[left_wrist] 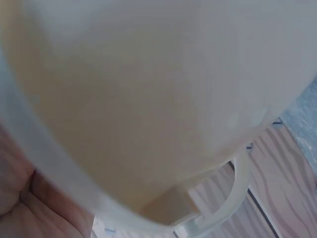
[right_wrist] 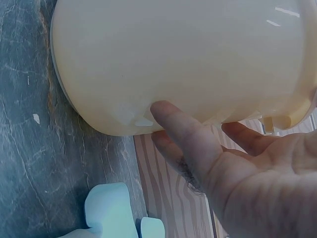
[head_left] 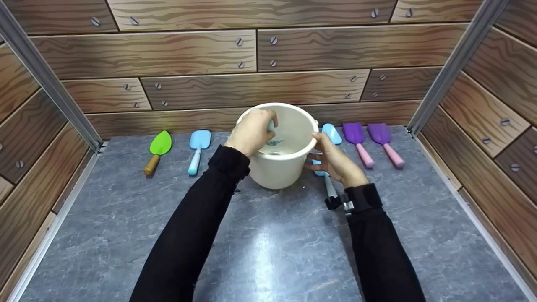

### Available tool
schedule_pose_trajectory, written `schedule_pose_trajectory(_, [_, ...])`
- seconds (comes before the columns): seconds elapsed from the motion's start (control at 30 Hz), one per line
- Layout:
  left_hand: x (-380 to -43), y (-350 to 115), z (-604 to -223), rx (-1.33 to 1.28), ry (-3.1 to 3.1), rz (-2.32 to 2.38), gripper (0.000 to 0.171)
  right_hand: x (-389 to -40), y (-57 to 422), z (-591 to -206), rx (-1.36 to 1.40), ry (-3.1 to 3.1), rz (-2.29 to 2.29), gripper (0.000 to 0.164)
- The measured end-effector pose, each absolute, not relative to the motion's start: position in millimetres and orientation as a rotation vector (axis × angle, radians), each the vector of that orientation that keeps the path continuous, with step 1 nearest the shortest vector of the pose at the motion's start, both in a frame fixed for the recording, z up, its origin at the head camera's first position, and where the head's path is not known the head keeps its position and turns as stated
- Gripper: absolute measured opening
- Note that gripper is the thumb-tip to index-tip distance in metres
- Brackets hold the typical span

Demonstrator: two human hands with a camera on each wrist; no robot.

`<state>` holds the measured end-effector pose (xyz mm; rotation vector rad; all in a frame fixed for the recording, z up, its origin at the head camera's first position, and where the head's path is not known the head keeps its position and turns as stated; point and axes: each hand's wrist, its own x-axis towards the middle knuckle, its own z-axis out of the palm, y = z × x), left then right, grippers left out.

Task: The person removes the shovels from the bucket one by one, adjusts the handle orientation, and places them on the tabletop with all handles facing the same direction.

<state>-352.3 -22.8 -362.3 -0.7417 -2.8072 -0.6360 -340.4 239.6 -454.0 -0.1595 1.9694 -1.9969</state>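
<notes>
A white bucket (head_left: pixel 275 172) stands at the middle of the grey floor, mouth toward me. My left hand (head_left: pixel 251 131) is bent over its left rim with fingers curled, gripping a light blue handle (head_left: pixel 272 124); a bluish patch shows deeper inside. The left wrist view shows mostly the bucket's inner wall (left_wrist: pixel 148 99), with part of the left hand (left_wrist: pixel 29 193) beside the rim. At the right side, my right hand (head_left: pixel 335 159) touches the bucket's outer wall with extended fingers (right_wrist: pixel 183 126), one fingertip right at the rim.
Left of the bucket lie a green trowel (head_left: pixel 160 143) with a brown handle and a light blue shovel (head_left: pixel 200 139). To the right are another light blue shovel (head_left: pixel 330 186), a light blue blade (head_left: pixel 332 134) and two purple shovels (head_left: pixel 353 133) with pink handles. Wood-patterned walls (head_left: pixel 260 90) enclose the floor.
</notes>
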Motion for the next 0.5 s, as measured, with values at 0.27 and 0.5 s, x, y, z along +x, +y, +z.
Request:
schedule_pose_trajectory(0.27, [-342.1,-31.4,-353.4,-0.697,-2.792,-0.718,0.020,-340.9,238.2,-454.3,-0.137,1.970,-2.004,0.082])
schedule_pose_trajectory(0.5, [-333.5,-41.4,-346.8,-0.716,-2.730,-0.783,0.020,-341.4,239.6,-454.9,-0.133,1.971,-2.001,0.083])
